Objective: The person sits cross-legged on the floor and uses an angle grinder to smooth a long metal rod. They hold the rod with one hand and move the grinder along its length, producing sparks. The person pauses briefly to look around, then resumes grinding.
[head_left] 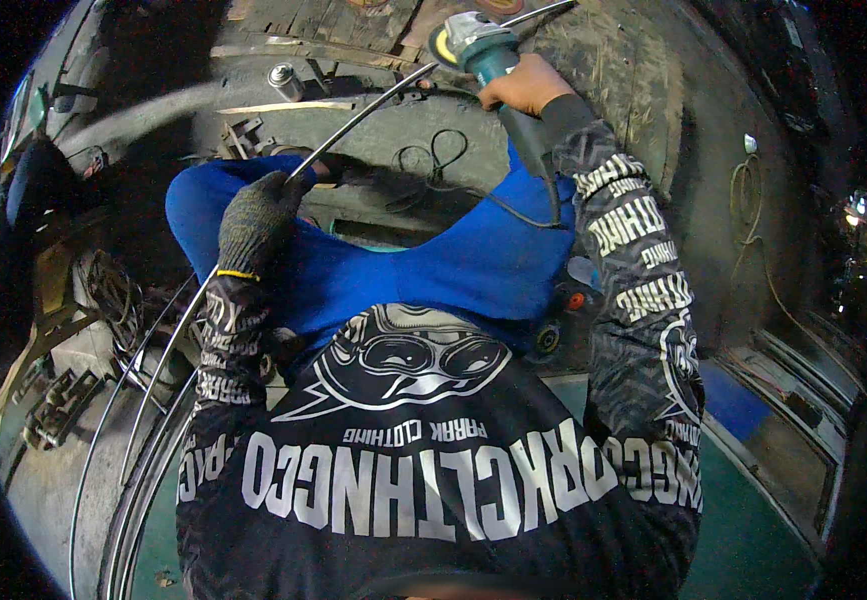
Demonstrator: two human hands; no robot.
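Gloved left hand (258,215) gripping curved metal rod (373,105), right hand (525,85) – angle grinder (478,45)

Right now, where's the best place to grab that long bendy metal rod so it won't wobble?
Probably mid-length, coming from the left side, where the gloved left hand already wraps the thin curved rod. The rod is long and slender, so a grip far from the angle grinder would likely let it flex. The right hand holds the grinder's body, with the disc end at the rod's far part, so stay well below that.

A dim workshop — grimy concrete floor (653,90), a green mat (753,540) underfoot, small lights (858,210) glinting at right.
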